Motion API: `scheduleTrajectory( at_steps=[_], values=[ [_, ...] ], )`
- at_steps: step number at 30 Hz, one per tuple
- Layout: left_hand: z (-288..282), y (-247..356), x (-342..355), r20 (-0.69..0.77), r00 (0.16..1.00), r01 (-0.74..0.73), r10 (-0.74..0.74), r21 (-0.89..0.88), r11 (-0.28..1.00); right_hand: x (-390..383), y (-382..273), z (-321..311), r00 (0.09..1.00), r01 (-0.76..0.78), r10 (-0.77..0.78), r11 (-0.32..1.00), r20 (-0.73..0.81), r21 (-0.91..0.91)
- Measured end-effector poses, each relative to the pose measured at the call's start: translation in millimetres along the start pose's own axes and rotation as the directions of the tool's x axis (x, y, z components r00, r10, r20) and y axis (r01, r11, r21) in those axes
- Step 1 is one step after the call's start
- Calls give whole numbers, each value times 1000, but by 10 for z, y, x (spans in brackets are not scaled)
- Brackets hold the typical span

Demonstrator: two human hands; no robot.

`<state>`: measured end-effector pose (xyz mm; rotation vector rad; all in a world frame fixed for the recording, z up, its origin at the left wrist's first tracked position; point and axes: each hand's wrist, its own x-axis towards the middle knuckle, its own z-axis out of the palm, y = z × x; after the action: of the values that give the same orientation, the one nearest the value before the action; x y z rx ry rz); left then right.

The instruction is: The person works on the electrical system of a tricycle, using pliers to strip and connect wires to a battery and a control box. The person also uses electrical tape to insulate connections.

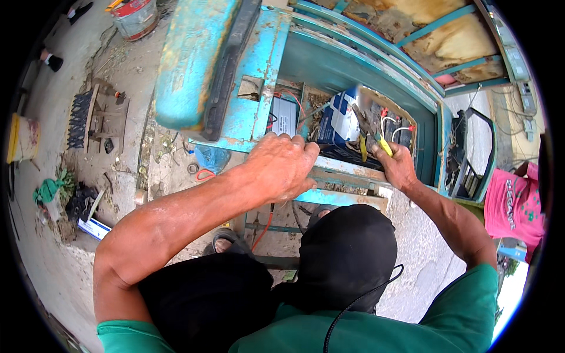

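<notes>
My left hand (282,165) is closed on the rusty edge of the turquoise metal frame (259,70), fingers curled over it. Beside it, inside the frame, are a silver box (285,113) and red and black wires. My right hand (392,165) grips pliers (370,132) by their yellow handles, over a blue-and-white battery (340,115) with white wires and red terminal caps. The pliers' jaws point up along the battery; whether they touch it is unclear.
A turquoise padded seat (191,65) stands upper left. Leftward are a bucket (132,17), yellow container (23,138), wooden frame (106,126) and scattered cloths. A blue bag (212,159) lies below the frame. Another person in pink (512,206) is at right; another foot (53,60) shows far left.
</notes>
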<state>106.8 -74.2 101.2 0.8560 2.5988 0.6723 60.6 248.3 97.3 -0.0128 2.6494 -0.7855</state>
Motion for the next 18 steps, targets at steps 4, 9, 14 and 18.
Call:
scheduleTrajectory(
  at_steps=[4, 9, 14, 18],
  values=[
    [-15, 113, 35, -20, 995, 93, -93, -14, 996, -29, -17, -46, 999, 45, -45, 999, 29, 3],
    [74, 196, 131, -81, 969, 236, -233, 24, 972, 33, 104, -36, 990, 105, -115, 988, 83, 115],
    [144, 256, 167, -222, 945, 259, -240, 61, 964, -58, 133, -67, 966, 258, -258, 964, -13, 63],
    [127, 255, 172, -186, 956, 242, -228, 59, 968, -68, 154, -73, 965, 261, -261, 962, -6, 82]
  ],
)
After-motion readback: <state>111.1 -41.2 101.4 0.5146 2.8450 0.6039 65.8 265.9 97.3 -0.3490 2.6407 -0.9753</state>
